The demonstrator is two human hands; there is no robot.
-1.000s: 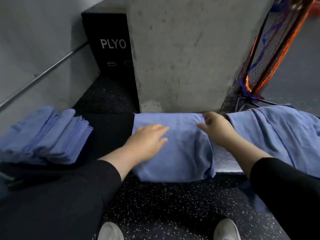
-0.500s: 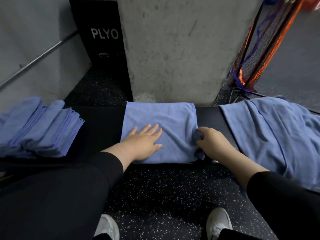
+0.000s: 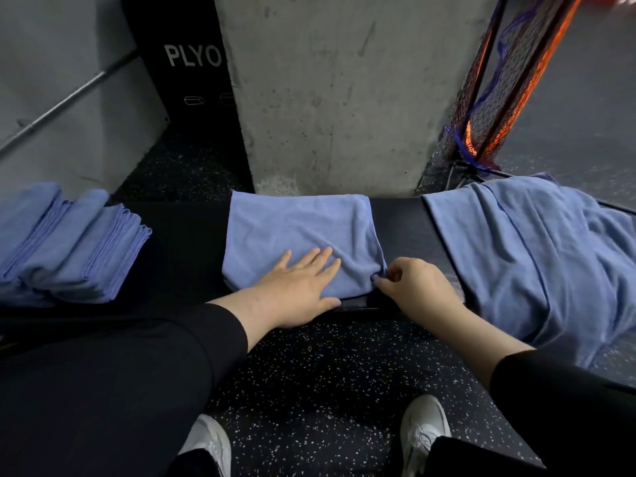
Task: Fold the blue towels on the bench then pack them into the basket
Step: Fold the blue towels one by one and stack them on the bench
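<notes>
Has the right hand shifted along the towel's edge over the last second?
Yes. The right hand has moved from the far right corner of the towel, near the concrete pillar, to its near right corner, which it now pinches.

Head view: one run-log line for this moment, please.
left hand flat on middle towel | right hand pinches its near-right corner | bench

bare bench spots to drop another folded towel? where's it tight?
Two bare patches of bench: the wider between the folded stack and the middle towel; a narrower strip between that towel and the unfolded pile. Tight at the towel's near right corner: left hand lies flat on it, right hand pinches the corner.
</notes>
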